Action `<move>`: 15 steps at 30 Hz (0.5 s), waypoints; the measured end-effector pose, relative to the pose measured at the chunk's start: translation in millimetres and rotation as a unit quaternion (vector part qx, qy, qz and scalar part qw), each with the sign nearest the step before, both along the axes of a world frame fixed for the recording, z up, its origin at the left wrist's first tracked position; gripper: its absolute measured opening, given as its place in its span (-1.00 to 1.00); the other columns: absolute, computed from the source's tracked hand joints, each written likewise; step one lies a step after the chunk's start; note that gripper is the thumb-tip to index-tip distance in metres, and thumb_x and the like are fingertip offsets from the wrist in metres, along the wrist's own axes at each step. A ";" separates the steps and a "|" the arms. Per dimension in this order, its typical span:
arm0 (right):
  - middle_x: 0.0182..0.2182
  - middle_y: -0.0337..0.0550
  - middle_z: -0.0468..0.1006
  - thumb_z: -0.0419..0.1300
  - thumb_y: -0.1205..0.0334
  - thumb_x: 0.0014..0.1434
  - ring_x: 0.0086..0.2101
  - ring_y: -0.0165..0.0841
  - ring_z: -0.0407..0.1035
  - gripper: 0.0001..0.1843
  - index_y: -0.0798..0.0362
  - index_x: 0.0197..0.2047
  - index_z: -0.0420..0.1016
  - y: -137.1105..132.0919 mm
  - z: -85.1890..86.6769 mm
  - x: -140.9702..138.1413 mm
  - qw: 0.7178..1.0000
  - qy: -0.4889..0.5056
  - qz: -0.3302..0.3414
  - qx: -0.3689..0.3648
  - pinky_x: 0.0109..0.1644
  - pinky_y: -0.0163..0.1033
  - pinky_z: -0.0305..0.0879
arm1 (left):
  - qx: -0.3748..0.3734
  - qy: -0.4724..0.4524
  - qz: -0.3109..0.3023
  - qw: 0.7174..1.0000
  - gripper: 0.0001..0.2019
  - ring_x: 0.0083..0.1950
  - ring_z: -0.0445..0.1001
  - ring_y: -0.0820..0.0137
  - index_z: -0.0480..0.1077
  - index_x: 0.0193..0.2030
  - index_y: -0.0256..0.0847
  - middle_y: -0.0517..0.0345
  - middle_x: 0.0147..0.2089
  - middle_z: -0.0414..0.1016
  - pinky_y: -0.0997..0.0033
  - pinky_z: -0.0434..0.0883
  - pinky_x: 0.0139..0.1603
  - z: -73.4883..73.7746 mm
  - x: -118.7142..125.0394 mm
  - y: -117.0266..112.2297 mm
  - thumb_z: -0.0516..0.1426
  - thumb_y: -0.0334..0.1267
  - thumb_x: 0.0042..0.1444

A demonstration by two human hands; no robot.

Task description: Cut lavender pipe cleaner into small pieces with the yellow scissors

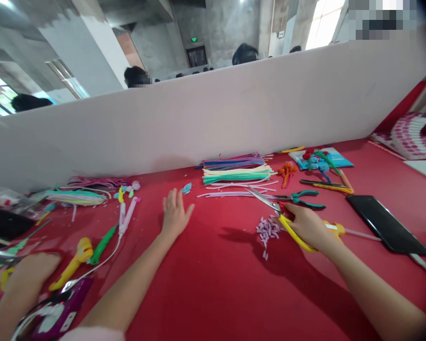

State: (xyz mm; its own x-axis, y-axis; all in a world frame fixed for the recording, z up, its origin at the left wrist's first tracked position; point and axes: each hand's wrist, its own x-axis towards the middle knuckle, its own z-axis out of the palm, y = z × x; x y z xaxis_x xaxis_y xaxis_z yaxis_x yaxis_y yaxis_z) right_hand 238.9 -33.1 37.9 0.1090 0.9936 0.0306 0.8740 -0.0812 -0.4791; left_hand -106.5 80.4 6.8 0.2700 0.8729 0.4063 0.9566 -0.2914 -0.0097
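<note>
My left hand [173, 215] is stretched toward the back of the red table [199, 284], fingers apart and nothing in them. Just beyond its fingertips lies a small clump of blue pieces [186, 188]. With my right hand [307, 227] I grip yellow-handled scissors [291, 232]; their blades point away to the upper left. Beside the scissors is a little heap of lilac cut bits [268, 228]. Behind them run several loose lilac pipe cleaners [227, 194] and bundles of green, cream and blue pipe cleaners [234, 176].
Teal-handled pliers [305, 199], a black phone [388, 225] and a yellow glue gun [335, 229] are on the right. At left, a co-worker's hand [37, 270] holds scissors near another yellow glue gun [73, 263] and a purple power bank [66, 308]. A white partition [184, 128] closes the back.
</note>
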 end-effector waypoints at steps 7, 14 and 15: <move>-0.63 -0.23 0.35 0.01 0.07 -0.05 -0.62 -0.44 0.16 -0.80 0.03 -0.45 0.27 2.6 1.5 1.0 0.999 -0.033 0.007 0.003 -0.54 -0.37 -0.10 | -0.144 0.054 -0.316 0.936 -0.27 0.25 -0.19 0.16 -0.15 0.22 -0.18 -0.05 0.26 -0.16 0.05 -0.15 0.17 -5.8 35.5 -104.7 -0.07 0.11 -0.05; -0.47 -0.13 0.44 -0.01 0.12 -0.03 -0.50 -0.38 0.28 -0.78 0.06 -0.33 0.29 -3.6 2.5 -5.6 0.998 -0.049 0.015 -0.029 -0.48 -0.36 -0.03 | 0.016 0.025 -0.032 0.999 -0.43 0.20 -0.08 0.07 0.13 0.07 -0.37 -0.24 0.17 0.01 0.02 -0.08 0.10 -3.2 -35.9 2.3 -0.06 0.00 -0.01; -0.42 -0.11 0.45 0.00 0.15 -0.03 -0.45 -0.37 0.30 -0.77 0.06 -0.30 0.29 -5.3 2.8 -7.2 0.998 -0.051 0.027 -0.031 -0.45 -0.36 0.00 | 0.031 0.012 -0.009 0.999 -0.50 0.16 0.02 0.08 0.22 -0.01 -0.35 -0.24 0.12 0.10 0.08 0.00 0.07 1.5 -37.0 8.8 -0.06 -0.02 0.01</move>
